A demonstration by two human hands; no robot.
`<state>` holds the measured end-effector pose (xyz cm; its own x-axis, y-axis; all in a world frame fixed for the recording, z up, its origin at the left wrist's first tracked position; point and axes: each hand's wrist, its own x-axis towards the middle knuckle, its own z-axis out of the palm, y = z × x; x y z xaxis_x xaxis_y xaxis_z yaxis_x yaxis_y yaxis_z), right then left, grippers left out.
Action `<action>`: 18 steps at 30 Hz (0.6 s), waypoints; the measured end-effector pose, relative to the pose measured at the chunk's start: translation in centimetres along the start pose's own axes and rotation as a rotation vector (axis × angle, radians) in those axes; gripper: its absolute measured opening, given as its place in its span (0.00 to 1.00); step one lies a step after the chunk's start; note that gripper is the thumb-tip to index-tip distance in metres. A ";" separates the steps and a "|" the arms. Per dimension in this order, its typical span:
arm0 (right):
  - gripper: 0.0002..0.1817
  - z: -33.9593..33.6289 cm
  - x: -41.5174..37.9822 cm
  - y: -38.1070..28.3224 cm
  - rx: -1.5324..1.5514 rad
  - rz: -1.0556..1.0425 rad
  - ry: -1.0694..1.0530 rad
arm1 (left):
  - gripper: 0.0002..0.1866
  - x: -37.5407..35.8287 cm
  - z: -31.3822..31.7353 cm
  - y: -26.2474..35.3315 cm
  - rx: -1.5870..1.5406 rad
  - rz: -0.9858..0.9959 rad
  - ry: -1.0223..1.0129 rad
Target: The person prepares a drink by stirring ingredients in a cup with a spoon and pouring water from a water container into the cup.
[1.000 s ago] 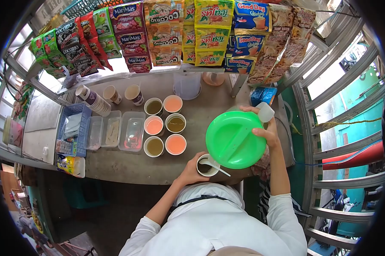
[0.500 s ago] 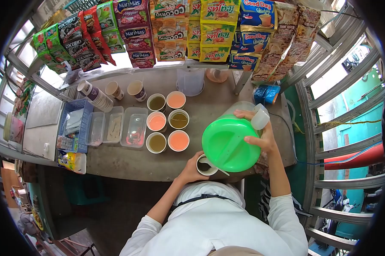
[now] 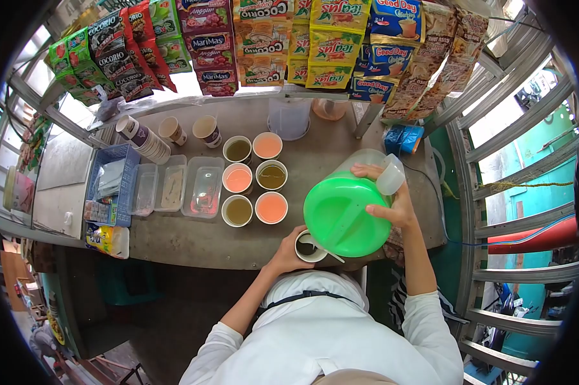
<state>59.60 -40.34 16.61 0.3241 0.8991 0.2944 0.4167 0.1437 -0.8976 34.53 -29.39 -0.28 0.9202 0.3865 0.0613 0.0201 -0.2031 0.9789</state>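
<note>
My left hand (image 3: 288,253) is wrapped round a paper cup (image 3: 310,255) at the table's front edge. Dark contents and a white spoon (image 3: 330,254) show in this cup. My right hand (image 3: 395,200) grips a clear pitcher with a green lid (image 3: 344,215) by its handle. The pitcher is tilted, with the lid's left edge over the cup's rim; whether liquid is running out cannot be made out. To the left, filled paper cups stand in two columns, some with an orange drink (image 3: 271,207), others with a greenish-brown one (image 3: 237,210).
Clear plastic containers (image 3: 204,187) and a blue basket (image 3: 110,186) stand at the left. Behind are stacked cups (image 3: 143,140) and a translucent tub (image 3: 289,120). Drink sachets (image 3: 335,48) hang along the top. Metal bars (image 3: 514,228) line the right side.
My hands, the pitcher and the held cup stay almost in place. The view has shifted slightly, so the filled cups and sachets appear a little further right.
</note>
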 end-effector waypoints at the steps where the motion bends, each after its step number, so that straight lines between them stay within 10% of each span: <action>1: 0.32 0.1 0.0 0.0 -0.023 -0.009 -0.010 | 0.48 0.0 0.0 0.1 0.005 -0.008 0.001; 18: 0.32 0.4 0.1 -0.4 -0.065 -0.008 -0.040 | 0.48 -0.4 0.3 -1.0 -0.018 -0.025 0.012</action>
<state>59.14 -40.15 16.89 0.2866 0.9141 0.2868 0.4739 0.1249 -0.8717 34.22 -29.59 -1.29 0.9146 0.4024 0.0389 0.0360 -0.1767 0.9836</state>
